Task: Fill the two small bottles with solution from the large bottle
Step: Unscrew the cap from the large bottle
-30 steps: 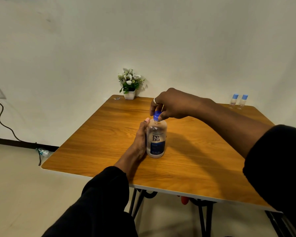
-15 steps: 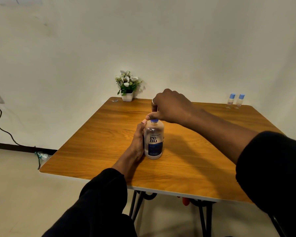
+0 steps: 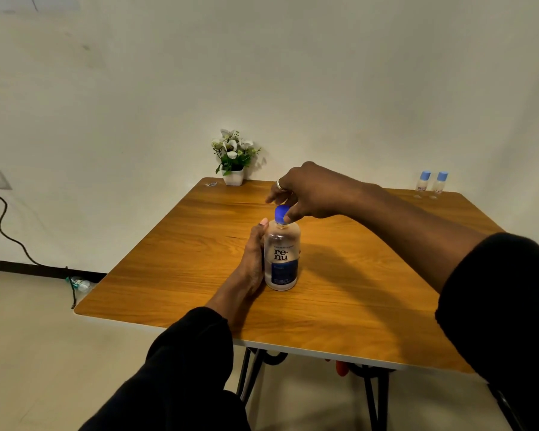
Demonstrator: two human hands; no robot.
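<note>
The large clear bottle (image 3: 281,259), with a "re-nu" label, stands upright in the middle of the wooden table (image 3: 339,300). My left hand (image 3: 253,262) grips its body from the left side. From above, my right hand (image 3: 305,191) pinches the bottle's blue cap (image 3: 281,214) between thumb and fingers. Two small bottles with light blue caps, one (image 3: 423,181) beside the other (image 3: 439,183), stand upright at the far right corner of the table, well away from both hands.
A white pot of flowers (image 3: 233,158) sits at the table's far edge against the wall. A small scrap (image 3: 211,184) lies near it. A black cable (image 3: 3,225) runs down the wall to the floor at left.
My right hand has turned on the blue cap, so more of the cap now shows. The left hand and the large bottle stay in place.
</note>
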